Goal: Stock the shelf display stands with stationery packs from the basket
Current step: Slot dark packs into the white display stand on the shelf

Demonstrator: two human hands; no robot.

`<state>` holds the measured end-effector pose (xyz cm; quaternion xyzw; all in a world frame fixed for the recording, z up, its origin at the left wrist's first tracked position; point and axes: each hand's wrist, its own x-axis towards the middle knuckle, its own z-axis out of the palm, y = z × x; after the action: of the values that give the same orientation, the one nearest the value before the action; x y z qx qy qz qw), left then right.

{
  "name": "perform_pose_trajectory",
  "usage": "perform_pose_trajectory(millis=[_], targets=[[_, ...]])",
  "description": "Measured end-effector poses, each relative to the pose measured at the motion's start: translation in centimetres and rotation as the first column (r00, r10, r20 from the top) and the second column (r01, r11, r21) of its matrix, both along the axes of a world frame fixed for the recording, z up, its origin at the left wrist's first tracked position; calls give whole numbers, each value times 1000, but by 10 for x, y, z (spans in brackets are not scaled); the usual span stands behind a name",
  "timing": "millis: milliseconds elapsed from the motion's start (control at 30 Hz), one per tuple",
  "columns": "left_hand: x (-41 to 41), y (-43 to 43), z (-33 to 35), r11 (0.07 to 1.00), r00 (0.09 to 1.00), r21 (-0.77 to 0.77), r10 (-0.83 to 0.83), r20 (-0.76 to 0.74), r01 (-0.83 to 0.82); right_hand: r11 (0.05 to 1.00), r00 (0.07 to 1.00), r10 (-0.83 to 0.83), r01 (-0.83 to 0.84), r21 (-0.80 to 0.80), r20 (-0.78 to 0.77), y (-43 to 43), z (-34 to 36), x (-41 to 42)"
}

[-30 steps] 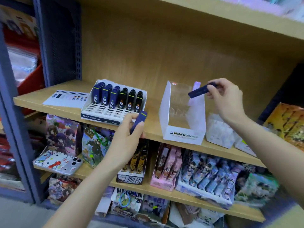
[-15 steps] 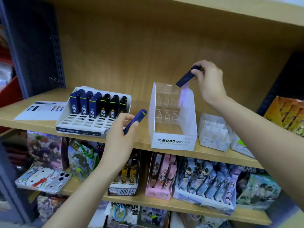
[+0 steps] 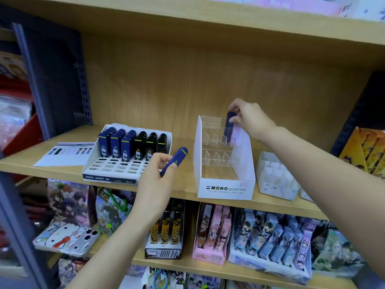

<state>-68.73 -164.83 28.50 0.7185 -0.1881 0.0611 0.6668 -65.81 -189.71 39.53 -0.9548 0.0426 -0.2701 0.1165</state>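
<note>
My right hand [image 3: 251, 118] pinches a dark blue lead pack [image 3: 228, 127] upright, its lower end inside the back right slot of the white MONO display stand [image 3: 226, 188]. The stand's other clear slots hold nothing. My left hand [image 3: 155, 182] grips a second blue pack [image 3: 175, 161], tilted, in front of the shelf between the two stands. The left display stand [image 3: 112, 177] carries rows of blue and black packs at its back. The basket is out of view.
A printed card [image 3: 62, 154] lies flat at the shelf's left. Small white divider boxes [image 3: 275, 180] stand right of the MONO stand. The lower shelf [image 3: 187, 265] is crowded with character stationery boxes. A dark perforated panel [image 3: 58, 80] closes the left side.
My right hand has turned its pack from slanted to upright and lowered it into the MONO stand's back row. My left hand has kept its pack, drifting slightly right.
</note>
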Motion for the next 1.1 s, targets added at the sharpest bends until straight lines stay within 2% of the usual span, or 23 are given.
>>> perform_pose_trajectory(millis=[233,333,400,433,533,600,667,767,900,1000,1100], targets=[[-3,14,-4,996,995,-78,-47,-86,40,983,997,-68,72,-167,33,5,-11,0],[-6,24,-5,994,993,-110,-36,-116,23,992,979,3,23,-127,202,34,-17,-16],[-8,29,-7,990,993,-140,-18,-119,1,993,958,116,-110,-34,263,66,-26,-32],[-9,31,-8,988,993,-154,-8,-117,-10,981,953,181,-194,28,243,84,-33,-41],[-15,36,-12,983,994,-183,10,-106,-29,907,941,336,-337,252,51,134,-57,-66],[-19,40,-16,979,996,-202,17,-88,-34,804,908,419,-366,468,-11,157,-70,-76],[-23,46,-19,976,996,-211,31,-82,-48,663,886,462,-371,650,34,172,-77,-78],[-26,58,-23,978,996,-205,4,-89,-22,550,880,468,-364,752,84,183,-81,-74],[-13,82,-24,997,997,-58,-44,-55,41,610,896,434,-367,703,92,192,-73,-65],[7,109,-22,988,995,126,83,54,-89,696,917,352,-391,602,189,198,-57,-52],[27,130,-20,926,963,316,136,231,-207,787,919,336,-394,474,205,208,-44,-29]])
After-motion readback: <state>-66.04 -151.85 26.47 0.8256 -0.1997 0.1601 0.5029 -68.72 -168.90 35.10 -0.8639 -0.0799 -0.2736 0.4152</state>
